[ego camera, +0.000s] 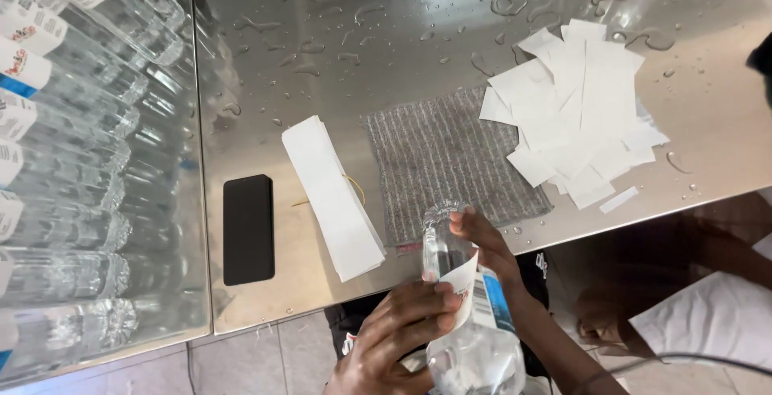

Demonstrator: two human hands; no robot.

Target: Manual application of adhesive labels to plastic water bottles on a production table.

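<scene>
I hold a clear plastic bottle (474,355) over the table's near edge, its base pointing toward the table. My left hand (394,331) grips the bottle's side, with the thumb pressing on a white and blue label (476,294) partly wrapped around it. My right hand (485,244) reaches in from the right. Its fingers rest on the bottle's upper part, at the label's free edge.
On the wet steel table (338,57) lie a stack of white labels (331,194) with a rubber band, a grey cloth (446,158), a pile of white paper strips (575,106) and a black phone (248,229). Rows of labelled clear bottles (72,162) lie at the left.
</scene>
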